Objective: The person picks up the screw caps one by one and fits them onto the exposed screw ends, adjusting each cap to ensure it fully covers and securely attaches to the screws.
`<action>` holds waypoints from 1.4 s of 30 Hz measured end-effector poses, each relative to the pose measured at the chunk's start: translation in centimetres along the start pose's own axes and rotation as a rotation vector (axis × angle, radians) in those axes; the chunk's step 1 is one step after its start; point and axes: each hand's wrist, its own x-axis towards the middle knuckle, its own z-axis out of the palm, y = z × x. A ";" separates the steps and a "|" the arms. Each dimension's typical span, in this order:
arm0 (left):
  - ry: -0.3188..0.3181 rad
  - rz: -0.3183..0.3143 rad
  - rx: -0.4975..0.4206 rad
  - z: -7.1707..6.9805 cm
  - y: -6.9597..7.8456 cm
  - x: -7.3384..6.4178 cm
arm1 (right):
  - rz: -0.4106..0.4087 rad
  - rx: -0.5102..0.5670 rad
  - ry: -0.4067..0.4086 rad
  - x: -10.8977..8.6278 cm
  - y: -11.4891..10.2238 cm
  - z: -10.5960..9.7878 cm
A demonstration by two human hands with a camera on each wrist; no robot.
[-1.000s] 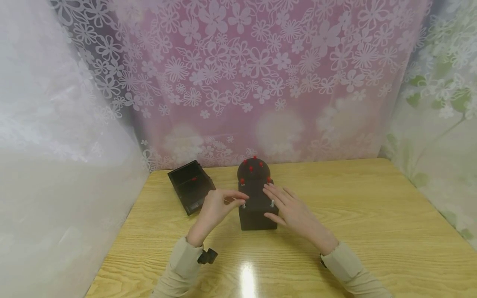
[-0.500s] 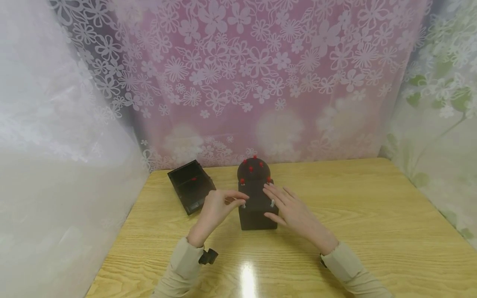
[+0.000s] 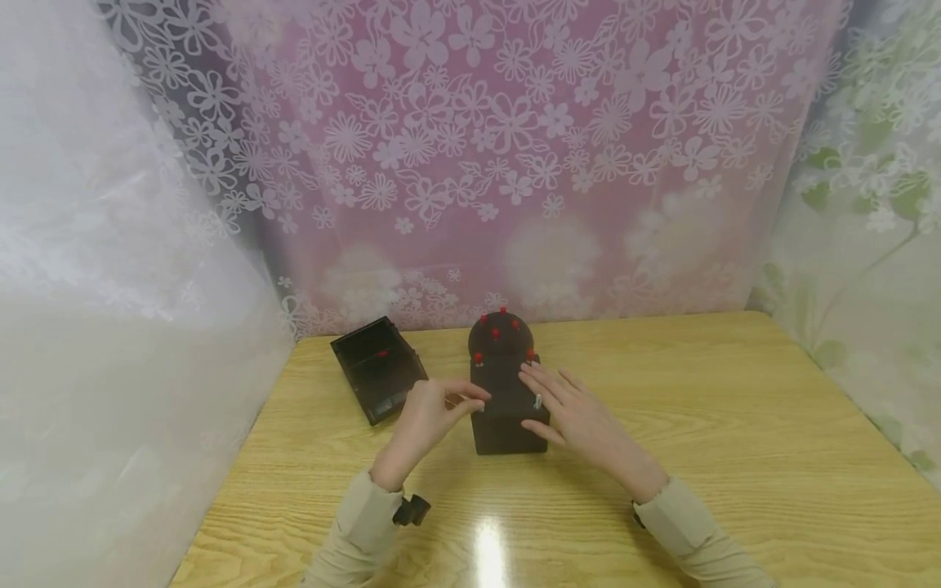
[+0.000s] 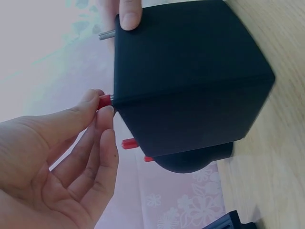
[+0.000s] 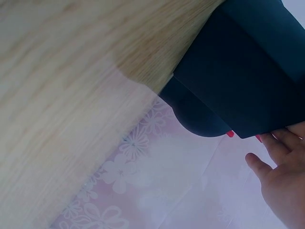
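Observation:
A black box (image 3: 509,433) with a rounded back part (image 3: 507,339) stands on the table. My left hand (image 3: 434,412) is at its near left top corner, thumb and fingertips pinching a small red cap (image 4: 104,101) over a metal pin. The pin is mostly hidden by the cap. My right hand (image 3: 584,420) rests with fairly straight fingers on the right side of the box top. By its fingers a bare metal pin (image 3: 538,401) stands up at the near right corner. Several red caps (image 3: 495,334) sit farther back on the black body.
To the left of the box lies an open black case (image 3: 378,371), with a small red piece (image 3: 382,354) in it. The wooden table (image 3: 698,408) ends at a pink flowered curtain (image 3: 515,163) behind. Pale curtains hang at both sides.
My left hand has shifted slightly down and toward the front at the near left corner, and its fingertips now cover more of the pin there. The right hand has stayed in place.

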 end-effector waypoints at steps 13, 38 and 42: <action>0.018 0.000 -0.020 -0.3 -0.1 -0.1 | 0.001 0.006 -0.001 0.0 0.1 0.0; 0.183 -0.093 -0.064 -4.9 -2.5 1.6 | 0.002 0.019 0.005 0.0 -0.1 0.2; 0.183 -0.085 -0.029 -6.3 -4.0 2.4 | 0.009 0.022 0.002 0.0 0.0 0.3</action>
